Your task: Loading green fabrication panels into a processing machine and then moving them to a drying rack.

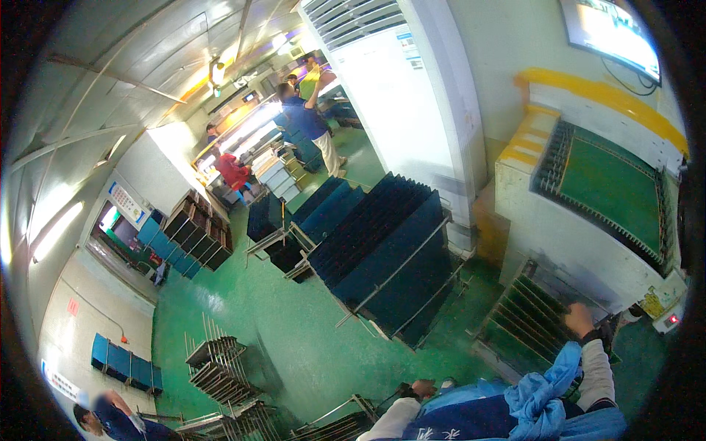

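Observation:
My right hand is at the right edge of a low wire rack. Several upright dark green panels stand in that rack in a row. The fingers look curled, but what they hold, if anything, is not clear. Close to my front is my left hand, small and indistinct, with its fingers hard to make out. Both arms wear pale sleeves, and a light blue cloth is knotted across my front.
Large racks of dark blue panels stand ahead on the green floor. To the right is a white machine with a green panel on top. Bare metal racks sit at lower left. Several people work farther back; a person is at lower left.

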{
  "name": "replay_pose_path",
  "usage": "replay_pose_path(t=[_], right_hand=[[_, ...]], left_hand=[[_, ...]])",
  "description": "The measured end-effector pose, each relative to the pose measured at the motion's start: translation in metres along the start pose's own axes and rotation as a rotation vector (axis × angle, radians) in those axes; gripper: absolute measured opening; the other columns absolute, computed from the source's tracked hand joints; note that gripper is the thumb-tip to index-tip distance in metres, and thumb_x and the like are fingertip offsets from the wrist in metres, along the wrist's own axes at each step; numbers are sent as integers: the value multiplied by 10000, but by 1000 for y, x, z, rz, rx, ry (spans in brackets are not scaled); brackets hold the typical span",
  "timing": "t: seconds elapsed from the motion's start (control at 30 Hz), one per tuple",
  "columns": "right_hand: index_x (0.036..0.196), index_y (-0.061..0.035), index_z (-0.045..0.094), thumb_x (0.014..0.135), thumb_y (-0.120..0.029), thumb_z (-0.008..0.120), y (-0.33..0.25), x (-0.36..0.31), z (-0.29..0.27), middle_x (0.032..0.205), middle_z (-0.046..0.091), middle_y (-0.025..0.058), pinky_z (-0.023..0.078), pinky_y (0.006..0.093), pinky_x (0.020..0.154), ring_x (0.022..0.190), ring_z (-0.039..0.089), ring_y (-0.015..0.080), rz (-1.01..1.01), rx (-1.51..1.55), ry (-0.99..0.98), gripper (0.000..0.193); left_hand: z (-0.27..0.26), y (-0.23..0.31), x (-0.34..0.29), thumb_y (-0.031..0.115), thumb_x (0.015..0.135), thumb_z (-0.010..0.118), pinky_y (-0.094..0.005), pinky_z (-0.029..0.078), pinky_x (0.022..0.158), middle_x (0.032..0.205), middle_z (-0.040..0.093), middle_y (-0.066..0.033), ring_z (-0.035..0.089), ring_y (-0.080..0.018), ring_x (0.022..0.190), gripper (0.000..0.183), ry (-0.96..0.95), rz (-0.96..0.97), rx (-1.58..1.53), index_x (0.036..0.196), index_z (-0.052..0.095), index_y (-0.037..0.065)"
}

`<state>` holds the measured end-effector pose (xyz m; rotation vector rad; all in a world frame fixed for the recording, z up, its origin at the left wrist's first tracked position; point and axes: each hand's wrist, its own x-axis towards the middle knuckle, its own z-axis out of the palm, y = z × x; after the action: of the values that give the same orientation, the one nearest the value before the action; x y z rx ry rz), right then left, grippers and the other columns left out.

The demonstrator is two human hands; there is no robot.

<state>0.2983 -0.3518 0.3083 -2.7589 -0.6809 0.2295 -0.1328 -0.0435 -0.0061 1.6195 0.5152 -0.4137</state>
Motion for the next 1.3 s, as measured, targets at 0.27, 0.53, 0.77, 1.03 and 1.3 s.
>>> replay_pose_path(t=[0.27,0.53,0.77,1.03,1.3], right_hand=[[693,28,574,578,-163,541,14,-1,9,737,541,233,414,428,666,740,518,376,-15,19,9,225],[740,22,576,572,-159,549,19,7,13,773,549,225,416,415,713,781,516,363,-19,14,-8,248],[768,24,571,584,-156,527,20,11,18,817,539,227,402,415,739,816,504,362,-34,79,-40,261],[829,-5,586,602,-176,552,20,2,9,872,549,205,404,396,763,861,505,336,4,23,-9,286],[852,-11,589,604,-187,559,5,2,0,886,552,195,403,391,771,872,504,333,15,3,-30,305]], left_hand=[[14,37,-8,267,769,499,-274,423,463,803,594,-65,538,-148,558,324,126,-62,334,984,486,24],[13,21,-2,196,677,598,-305,443,492,794,580,-100,567,-212,626,332,67,-16,470,952,505,36],[6,-1,-3,291,672,585,-385,441,538,735,562,-118,546,-305,660,374,158,422,900,951,488,62],[13,45,-9,319,688,558,-395,442,563,750,549,-153,549,-314,698,364,85,-42,505,935,493,61],[10,15,4,368,702,529,-383,441,591,806,557,-144,547,-300,723,419,73,-39,552,1002,494,78]])
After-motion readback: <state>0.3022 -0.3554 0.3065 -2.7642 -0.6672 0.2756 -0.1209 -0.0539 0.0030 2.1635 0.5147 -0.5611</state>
